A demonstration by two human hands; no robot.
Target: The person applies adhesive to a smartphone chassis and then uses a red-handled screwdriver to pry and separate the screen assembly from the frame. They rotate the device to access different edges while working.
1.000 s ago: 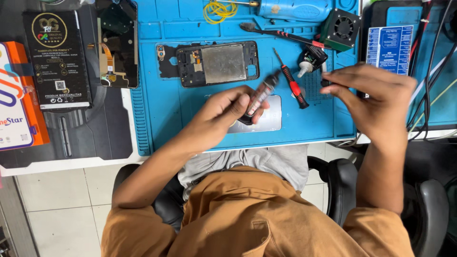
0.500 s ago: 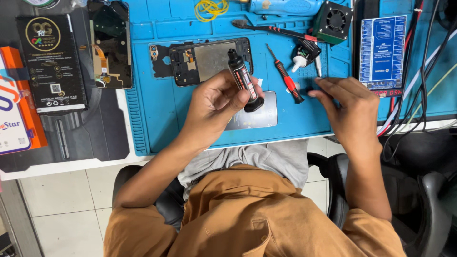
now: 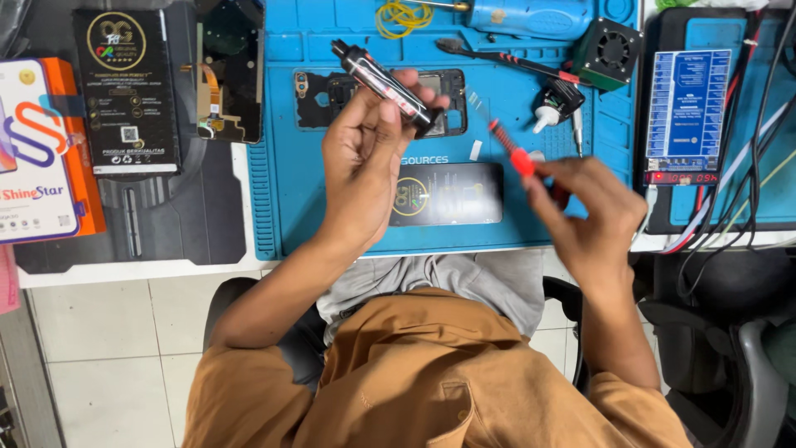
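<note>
Right hand [image 3: 593,211] blurred, red screwdriver [image 3: 510,149] smeared

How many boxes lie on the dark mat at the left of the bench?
2: a black box near the mat's middle, and a white and orange box at the frame's left edge, partly cut off. More may lie out of view.

Left hand [image 3: 365,158] raised, fingers curled in a grip; right hand [image 3: 589,211] pinching, blurred.
</note>
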